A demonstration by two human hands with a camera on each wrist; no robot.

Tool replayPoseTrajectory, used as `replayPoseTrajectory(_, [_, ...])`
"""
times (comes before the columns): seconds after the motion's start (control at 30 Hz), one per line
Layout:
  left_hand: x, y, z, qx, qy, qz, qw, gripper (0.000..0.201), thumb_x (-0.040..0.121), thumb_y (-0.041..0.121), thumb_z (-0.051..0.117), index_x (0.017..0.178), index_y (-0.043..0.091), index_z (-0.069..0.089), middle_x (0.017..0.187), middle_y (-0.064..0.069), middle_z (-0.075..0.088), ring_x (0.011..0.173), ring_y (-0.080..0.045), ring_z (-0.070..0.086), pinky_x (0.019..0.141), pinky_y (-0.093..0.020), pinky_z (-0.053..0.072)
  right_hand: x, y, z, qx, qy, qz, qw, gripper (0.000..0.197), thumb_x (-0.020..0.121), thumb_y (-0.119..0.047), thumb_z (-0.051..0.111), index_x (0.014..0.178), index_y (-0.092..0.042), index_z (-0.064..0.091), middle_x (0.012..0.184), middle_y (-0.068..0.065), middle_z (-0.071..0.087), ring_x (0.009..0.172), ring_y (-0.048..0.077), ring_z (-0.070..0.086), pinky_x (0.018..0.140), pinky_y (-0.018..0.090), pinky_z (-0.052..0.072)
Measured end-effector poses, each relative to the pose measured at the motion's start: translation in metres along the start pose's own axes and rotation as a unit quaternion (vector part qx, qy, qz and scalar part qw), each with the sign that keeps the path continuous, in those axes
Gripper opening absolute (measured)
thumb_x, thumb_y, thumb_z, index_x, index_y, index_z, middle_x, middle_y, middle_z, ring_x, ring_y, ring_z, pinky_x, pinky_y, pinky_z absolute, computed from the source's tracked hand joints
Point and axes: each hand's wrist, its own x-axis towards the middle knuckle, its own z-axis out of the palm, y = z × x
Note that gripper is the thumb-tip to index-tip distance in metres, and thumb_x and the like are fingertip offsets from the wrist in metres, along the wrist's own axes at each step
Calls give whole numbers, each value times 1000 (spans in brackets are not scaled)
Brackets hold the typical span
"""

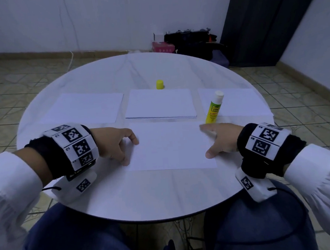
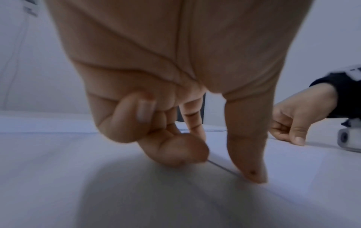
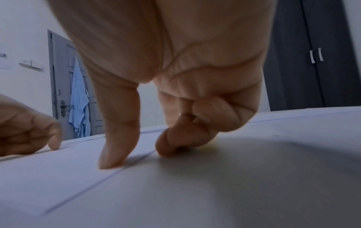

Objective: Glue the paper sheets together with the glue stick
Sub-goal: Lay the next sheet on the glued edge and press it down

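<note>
the left hand (image 1: 116, 145) has its fingers loosely curled, holding nothing, thumb tip pressing the 9 o'clock edge of the near paper sheet (image 1: 171, 145). the right hand (image 1: 221, 138) mirrors it at 3 o'clock, thumb down on the edge, index finger stretched out over the sheet's far corner. the glue stick (image 1: 214, 106) stands uncapped at 1 o'clock from that sheet, on the round table (image 1: 138, 200). its yellow cap (image 1: 159, 84) stands at 12 o'clock, beyond the middle paper stack (image 1: 160, 105). more sheets lie at 10 and 2 o'clock.

Home room, tiled floor (image 1: 13, 85), wardrobe (image 3: 312, 61)
</note>
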Motion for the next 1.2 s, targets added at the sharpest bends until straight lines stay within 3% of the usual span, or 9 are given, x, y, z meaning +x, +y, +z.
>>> replayPoseTrajectory(0.17, [-2, 38, -17, 236, -2, -14, 972, 53, 79, 36, 75, 125, 25, 52, 80, 9, 52, 77, -12, 51, 65, -17, 38, 1, -1, -5, -44, -42, -9, 998, 90, 79, -29, 74, 151, -25, 20, 146, -2, 37, 132, 18, 39, 105, 25, 33])
replayPoseTrajectory(0.33, [30, 111, -8, 310, 49, 71, 947, 75, 69, 70, 67, 124, 19, 60, 120, -3, 63, 105, -21, 59, 85, -28, 44, 4, 2, -5, -47, -40, -22, 998, 92, 78, -27, 76, 151, -21, 20, 148, -3, 36, 132, 16, 37, 101, 21, 32])
replayPoseTrajectory(0.4, [41, 142, 12, 306, 51, 103, 945, 94, 64, 80, 62, 134, 17, 49, 129, -4, 57, 116, -23, 54, 83, -29, 38, 6, 3, -4, -51, -39, -28, 998, 92, 77, -27, 76, 150, -19, 22, 140, 1, 46, 126, 17, 44, 93, 19, 36])
replayPoseTrajectory(0.5, [48, 169, 33, 300, 39, 114, 946, 114, 70, 78, 58, 152, 12, 14, 154, -5, 23, 144, -25, 19, 108, -33, 19, 11, 5, -2, -49, -34, -36, 998, 87, 73, -27, 79, 146, -20, 32, 99, -1, 60, 96, 17, 55, 71, 20, 43])
replayPoseTrajectory(0.6, [51, 159, 34, 282, 28, 122, 951, 106, 76, 68, 62, 153, 15, 11, 151, -2, 21, 144, -23, 15, 105, -26, 13, 12, 7, -1, -45, -31, -37, 998, 91, 73, -28, 79, 149, -22, 28, 133, -1, 52, 120, 18, 49, 91, 21, 38])
replayPoseTrajectory(0.67, [46, 144, 30, 316, 6, 88, 945, 119, 72, 76, 59, 153, 16, -5, 161, -5, -1, 147, -26, 5, 116, -43, 9, 11, 8, -1, -41, -30, -31, 998, 94, 75, -28, 78, 151, -21, 22, 144, 0, 43, 130, 17, 41, 98, 20, 33])
replayPoseTrajectory(0.93, [24, 46, 0, 345, -14, 27, 938, 134, 60, 85, 59, 153, 14, -7, 161, 1, -7, 148, -19, 7, 118, -46, 13, 13, 7, 1, -38, -38, -15, 998, 93, 75, -28, 78, 149, -23, 22, 120, -3, 46, 128, 19, 43, 103, 28, 35])
replayPoseTrajectory(1.07, [19, 17, -9, 361, -24, 19, 932, 135, 58, 84, 61, 152, 18, -12, 160, 7, -12, 148, -15, 6, 118, -41, 13, 4, -7, -2, -111, -35, -40, 992, 83, 81, -22, 72, 148, -21, 24, 139, -1, 42, 128, 18, 41, 100, 26, 37])
replayPoseTrajectory(1.2, [20, 5, -9, 368, -21, 18, 929, 136, 56, 86, 60, 151, 23, -15, 160, 10, -14, 147, -16, 3, 117, -42, 11, -3, -37, 8, -219, -27, -124, 967, 66, 83, -16, 62, 140, -37, 37, 130, 5, 36, 122, 25, 40, 94, 33, 43])
